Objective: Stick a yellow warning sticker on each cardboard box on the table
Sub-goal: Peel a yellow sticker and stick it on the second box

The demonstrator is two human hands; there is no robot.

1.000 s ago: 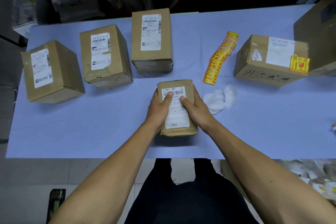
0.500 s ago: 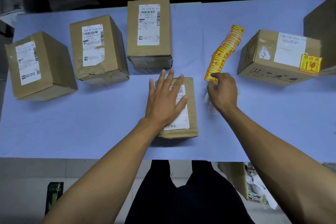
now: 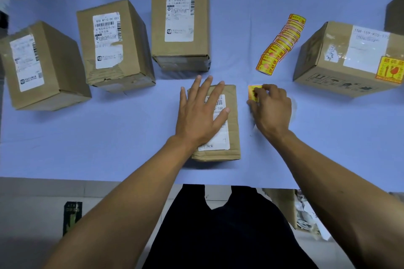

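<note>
Five boxes sit on the tabletop (image 3: 109,133). Left hand (image 3: 200,116) lies flat, fingers spread, steadying the near-edge box (image 3: 232,133); right hand (image 3: 272,109) pinches a yellow sticker (image 3: 253,91) just beside it, likely ready to apply.

The flat table top (image 3: 109,142) is pale lavender-blue. Five brown cardboard boxes (image 3: 181,26) carry white paper labels (image 3: 179,13) printed with black barcodes and text. The fanned strip of rectangular stickers (image 3: 282,39) is yellow with red borders and red markings; the single sticker (image 3: 253,92) near the middle and the one stuck on the far-right box (image 3: 390,70) match.
</note>
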